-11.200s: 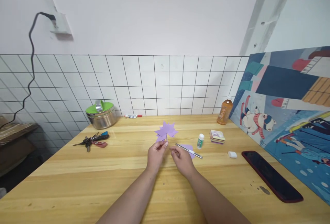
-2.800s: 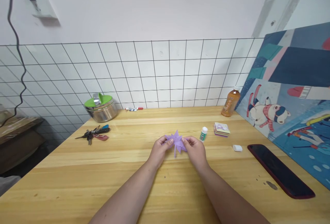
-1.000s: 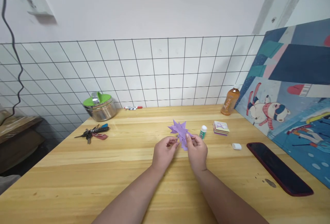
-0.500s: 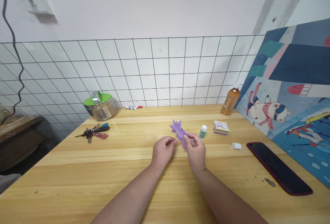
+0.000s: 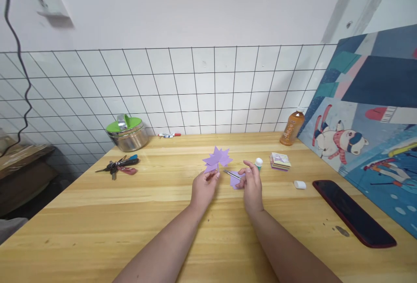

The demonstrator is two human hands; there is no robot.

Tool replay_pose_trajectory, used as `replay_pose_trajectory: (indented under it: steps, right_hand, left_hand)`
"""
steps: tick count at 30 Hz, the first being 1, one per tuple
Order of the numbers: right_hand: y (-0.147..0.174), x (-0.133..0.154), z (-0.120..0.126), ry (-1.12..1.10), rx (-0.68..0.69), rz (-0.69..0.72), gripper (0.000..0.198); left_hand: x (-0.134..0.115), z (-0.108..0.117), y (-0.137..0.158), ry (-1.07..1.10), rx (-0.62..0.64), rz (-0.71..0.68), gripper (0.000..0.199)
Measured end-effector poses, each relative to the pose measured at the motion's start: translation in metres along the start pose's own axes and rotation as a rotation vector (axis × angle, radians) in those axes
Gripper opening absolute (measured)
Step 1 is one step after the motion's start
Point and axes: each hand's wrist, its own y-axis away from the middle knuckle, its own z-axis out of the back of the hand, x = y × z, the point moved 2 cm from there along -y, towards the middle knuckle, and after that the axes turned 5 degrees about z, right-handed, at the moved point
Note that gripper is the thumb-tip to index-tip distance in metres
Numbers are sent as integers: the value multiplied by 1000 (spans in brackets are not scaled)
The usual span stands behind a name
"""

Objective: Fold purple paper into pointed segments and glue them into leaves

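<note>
The far end of the slim metallic tool [image 5: 230, 174] disappears behind the fingers of the right hand [image 5: 252, 189], so whether they grip it is unclear. That hand also covers part of the purple sheet [image 5: 236, 185] and the glue stick's [image 5: 258, 162] lower body. The left hand [image 5: 203, 189] hides the foot of the purple cutout's [image 5: 216, 158] stem. Both forearms run off the bottom edge; the bottle's [image 5: 292, 127] lettering is illegible.
</note>
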Motion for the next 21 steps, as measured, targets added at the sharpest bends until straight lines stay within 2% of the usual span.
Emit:
replay_pose_trajectory:
  steps: [6, 13, 17, 21]
  right_hand:
    - [-2, -9, -3, -12, 76, -59, 33]
    - [-1, -14, -7, 167, 222, -59, 33]
    - [3, -12, -12, 269, 337, 42, 33]
    - [8, -11, -16, 226, 362, -43, 40]
  left_hand:
    - [3, 1, -2, -1, -15, -11, 24]
    - [0, 7, -7, -5, -31, -24, 25]
    - [-3, 6, -5, 3, 28, -62, 22]
    - [-7, 0, 1, 1, 126, -97, 19]
